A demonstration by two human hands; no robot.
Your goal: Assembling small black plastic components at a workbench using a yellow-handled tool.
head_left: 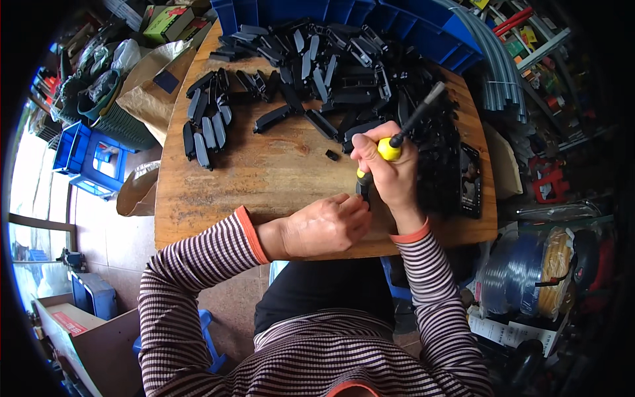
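On worn wooden table (264,172), cluttered workshop.

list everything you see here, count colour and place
round wooden table: one, brown, centre
black plastic parts: a pile too many to count, table's far side; a loose row at far left
small black piece: one, mid-table
screwdriver with yellow and black handle: one, in right hand
black phone: one, table's right edge
blue plastic crates: several, behind table
grey hoses: a bundle, upper right
left hand: on near table edge
right hand: gripping screwdriver
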